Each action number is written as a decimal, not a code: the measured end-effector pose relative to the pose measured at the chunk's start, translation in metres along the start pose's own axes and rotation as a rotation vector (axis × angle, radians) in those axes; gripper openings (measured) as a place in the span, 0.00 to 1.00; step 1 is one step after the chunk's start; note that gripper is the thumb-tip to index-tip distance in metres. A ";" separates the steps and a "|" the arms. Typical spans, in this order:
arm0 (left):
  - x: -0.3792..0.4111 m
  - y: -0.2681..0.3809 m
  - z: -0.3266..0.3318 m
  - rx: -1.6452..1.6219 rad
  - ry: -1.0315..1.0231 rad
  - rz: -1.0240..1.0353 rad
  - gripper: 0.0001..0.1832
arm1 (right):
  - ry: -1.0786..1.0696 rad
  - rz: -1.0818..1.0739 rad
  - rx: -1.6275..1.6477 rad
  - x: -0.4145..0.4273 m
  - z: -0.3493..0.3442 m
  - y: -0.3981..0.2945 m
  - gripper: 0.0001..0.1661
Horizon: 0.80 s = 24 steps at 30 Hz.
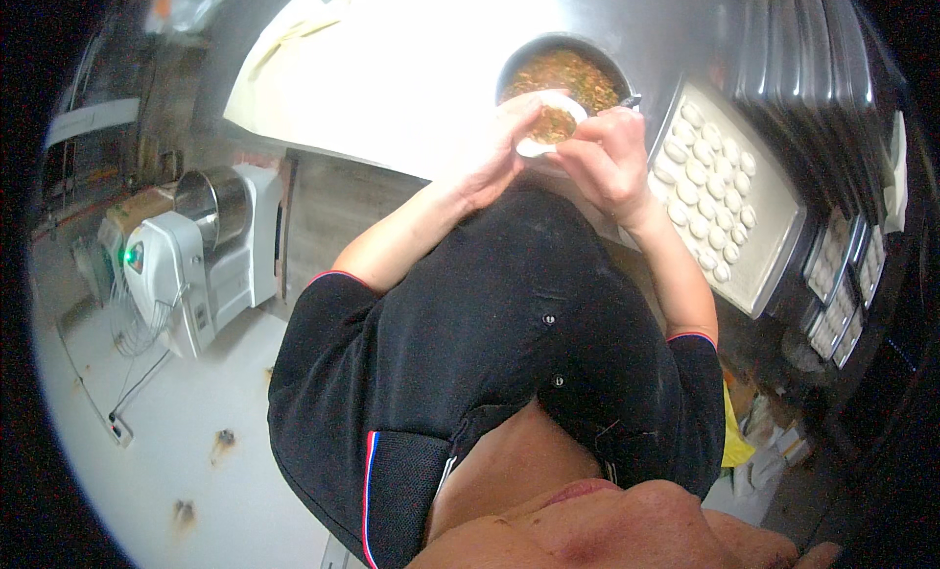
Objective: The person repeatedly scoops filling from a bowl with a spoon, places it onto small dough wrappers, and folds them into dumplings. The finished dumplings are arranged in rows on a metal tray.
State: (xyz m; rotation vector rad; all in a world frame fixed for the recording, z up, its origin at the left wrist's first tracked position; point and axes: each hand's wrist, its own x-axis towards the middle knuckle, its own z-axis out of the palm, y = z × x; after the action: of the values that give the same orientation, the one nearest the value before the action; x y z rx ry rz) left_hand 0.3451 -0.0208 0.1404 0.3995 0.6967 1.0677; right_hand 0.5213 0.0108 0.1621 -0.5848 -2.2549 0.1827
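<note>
My left hand (499, 154) holds a round white dough wrapper (534, 147) with minced filling (552, 124) in its middle. On the other side of the wrapper, the bent fingers of my right hand (608, 158) touch its edge. A dark utensil handle (630, 101) sticks out by the right hand; the rest of it is hidden. Just beyond both hands stands a round metal bowl (504, 73) of orange-brown filling with green bits (573, 73). To the right, rows of pale filled buns (698, 172) lie on a light-lined tray (771, 238).
A brightly lit white work surface (382, 77) stretches left of the bowl. Several dark trays (793, 47) stand stacked at the upper right, and smaller filled trays (833, 312) sit below them. A white stand mixer (176, 275) with a metal bowl (213, 202) is at the left.
</note>
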 end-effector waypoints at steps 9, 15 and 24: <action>-0.019 0.018 0.008 0.645 -0.089 0.402 0.31 | 0.208 0.391 0.293 0.026 0.000 -0.015 0.09; -0.020 0.022 0.011 0.481 0.023 0.435 0.32 | 0.576 0.748 0.982 0.000 0.023 -0.021 0.16; -0.013 0.013 0.009 0.495 -0.042 0.475 0.29 | 0.512 0.661 0.846 -0.008 0.023 -0.020 0.12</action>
State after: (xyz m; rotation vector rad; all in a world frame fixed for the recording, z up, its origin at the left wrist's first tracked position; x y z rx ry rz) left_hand 0.3394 -0.0264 0.1591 1.0503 0.8507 1.3213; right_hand 0.5021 -0.0097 0.1475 -0.7586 -1.2496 1.1085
